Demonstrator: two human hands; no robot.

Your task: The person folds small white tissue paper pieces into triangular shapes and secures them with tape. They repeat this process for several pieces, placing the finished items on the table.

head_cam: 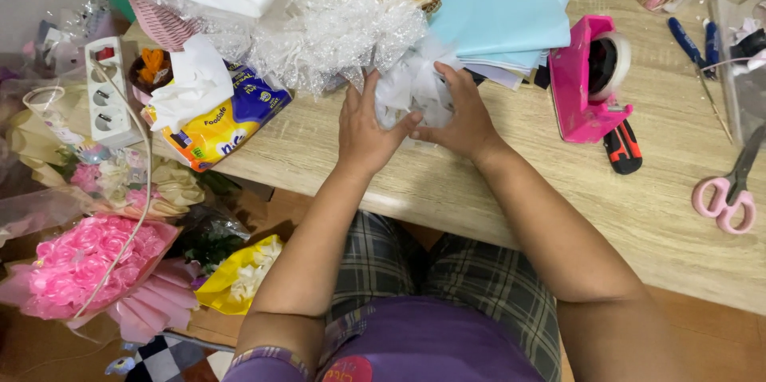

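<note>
Both hands pinch a bunch of white wrapping [411, 87] near the table's [558, 190] front edge: the left hand [365, 130] grips with fingers curled, the right hand [463, 114] closes over it from the other side. Bare wood lies just right of them, before the pink tape dispenser [586, 83]. A tissue pack [219, 122] sits left. Forearms angle inward from the lap.
</note>
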